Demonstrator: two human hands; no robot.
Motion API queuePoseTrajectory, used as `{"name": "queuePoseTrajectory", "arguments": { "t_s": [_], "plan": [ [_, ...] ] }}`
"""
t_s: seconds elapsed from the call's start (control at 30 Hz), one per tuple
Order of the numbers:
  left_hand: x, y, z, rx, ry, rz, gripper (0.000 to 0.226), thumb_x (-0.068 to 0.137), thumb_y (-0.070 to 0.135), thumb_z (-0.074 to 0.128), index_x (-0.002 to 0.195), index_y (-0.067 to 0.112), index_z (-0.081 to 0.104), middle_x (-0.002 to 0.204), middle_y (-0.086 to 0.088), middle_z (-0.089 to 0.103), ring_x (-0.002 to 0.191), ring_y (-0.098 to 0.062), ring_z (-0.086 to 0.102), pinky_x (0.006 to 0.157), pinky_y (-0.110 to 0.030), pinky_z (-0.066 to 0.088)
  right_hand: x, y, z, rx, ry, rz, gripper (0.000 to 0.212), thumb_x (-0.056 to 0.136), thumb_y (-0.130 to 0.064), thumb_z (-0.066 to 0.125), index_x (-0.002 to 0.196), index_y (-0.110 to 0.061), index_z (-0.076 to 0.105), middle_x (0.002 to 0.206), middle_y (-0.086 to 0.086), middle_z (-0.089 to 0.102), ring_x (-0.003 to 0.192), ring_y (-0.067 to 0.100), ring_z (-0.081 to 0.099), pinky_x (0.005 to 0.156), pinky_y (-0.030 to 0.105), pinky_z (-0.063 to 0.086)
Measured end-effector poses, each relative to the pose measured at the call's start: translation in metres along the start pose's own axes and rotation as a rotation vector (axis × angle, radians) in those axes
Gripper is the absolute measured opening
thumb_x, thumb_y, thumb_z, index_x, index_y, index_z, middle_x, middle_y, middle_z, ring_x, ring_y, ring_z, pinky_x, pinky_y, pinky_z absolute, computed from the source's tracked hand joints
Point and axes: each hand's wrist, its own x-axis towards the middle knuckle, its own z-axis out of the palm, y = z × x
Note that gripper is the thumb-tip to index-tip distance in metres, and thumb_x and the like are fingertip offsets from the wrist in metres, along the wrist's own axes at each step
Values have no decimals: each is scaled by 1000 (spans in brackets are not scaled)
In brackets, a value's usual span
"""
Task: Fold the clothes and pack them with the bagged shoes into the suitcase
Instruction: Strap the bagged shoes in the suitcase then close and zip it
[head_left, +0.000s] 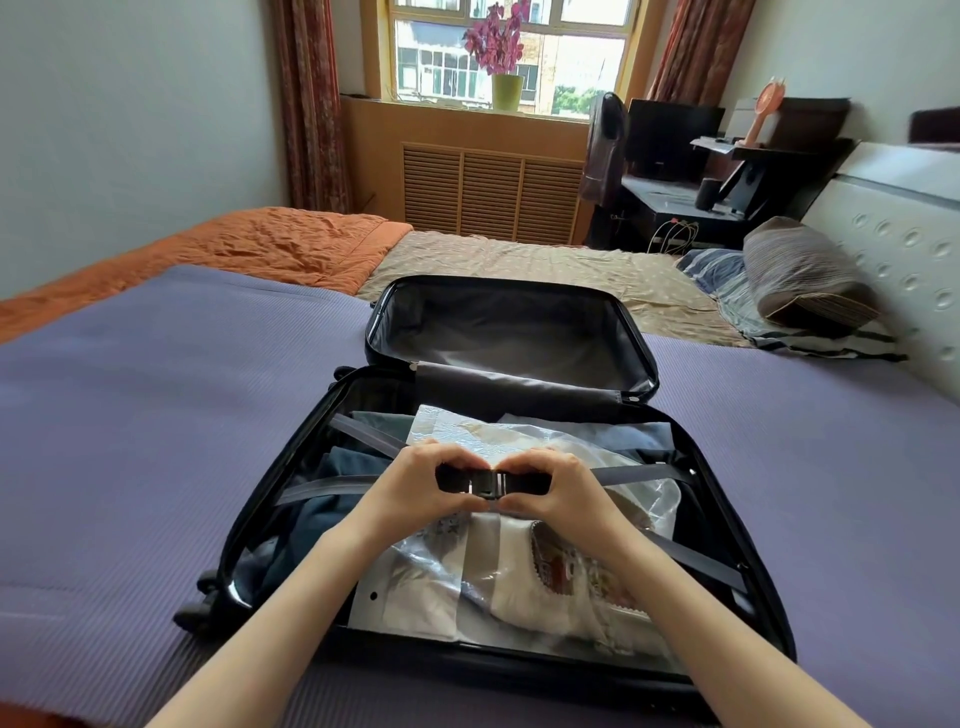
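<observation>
A black suitcase (748, 519) lies open on the bed. Its near half holds dark folded clothes (322, 509) and, on top of them, a clear plastic bag with shoes (550, 577). Grey elastic straps (322, 488) cross over the contents and meet at a black buckle (488, 482) in the middle. My left hand (421, 483) grips the left half of the buckle. My right hand (561, 486) grips the right half. The two halves sit together between my thumbs and fingers. The far half of the suitcase (509, 332) holds nothing.
The suitcase rests on a purple bedspread (156, 415). An orange blanket (270, 244) lies at the back left and a striped pillow (800, 270) at the back right by the headboard. A desk with a chair (602, 150) stands near the window.
</observation>
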Motion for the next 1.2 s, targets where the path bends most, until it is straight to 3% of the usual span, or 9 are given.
{"name": "queuePoseTrajectory", "arguments": {
  "t_s": [0.2,0.5,0.63,0.7,0.8,0.87,0.97,1.07,1.2],
  "plan": [
    [-1,-14,5,188,22,97,53,63,61,67,105,29,70,102,15,64,103,-4,52,96,-20,38,-5,14,1,-242,52,-6,40,73,-39,78,111,-29,69,108,-18,55,114,12,37,104,35,33],
    [0,-22,1,267,171,162,23,70,28,80,92,29,74,87,16,67,89,-5,53,88,-37,47,-2,14,0,-224,103,19,33,77,-38,75,108,-30,71,95,-26,50,110,16,40,102,42,34],
    [-1,-26,13,324,174,193,21,71,18,80,91,24,75,96,9,66,96,-13,56,88,-40,49,-10,16,2,-399,84,34,37,86,-47,62,120,-34,65,114,-19,50,115,10,28,106,30,20],
    [-4,-27,17,299,161,154,17,78,25,73,95,23,75,102,5,66,101,-17,58,90,-42,49,-16,17,3,-442,34,48,44,91,-54,50,131,-37,55,125,-19,47,121,9,25,104,26,15],
    [-8,-23,19,365,125,116,46,82,51,45,106,23,72,121,-1,63,120,-22,53,101,-47,43,-22,19,0,-422,-1,53,67,86,-72,25,143,-38,36,145,-22,31,134,6,14,112,26,5],
    [-11,-16,21,408,42,35,75,77,70,25,125,26,61,148,-1,37,140,-18,28,115,-45,23,-28,21,-5,-421,-19,14,72,82,-74,14,146,-41,25,153,-22,13,142,0,0,112,18,-7],
    [-16,-5,29,461,-147,-70,122,52,90,-18,145,30,30,148,18,-2,138,0,-12,117,-40,-2,-43,26,-11,-492,-134,-23,82,77,-80,-7,146,-43,16,153,-23,3,142,-6,-12,110,16,-18],
    [-19,0,34,488,-211,-86,125,48,87,-29,149,30,19,153,19,0,138,3,-17,117,-39,-9,-49,30,-14,-516,-178,19,97,69,-83,-19,148,-40,17,154,-21,1,140,-7,-16,110,17,-22],
    [-13,7,29,458,-245,-116,131,43,90,-26,148,30,24,155,17,7,135,3,-17,116,-37,-7,-47,28,-14,-473,-204,55,97,69,-82,-15,149,-39,18,157,-17,4,141,-4,-15,113,22,-19]
  ]
}}
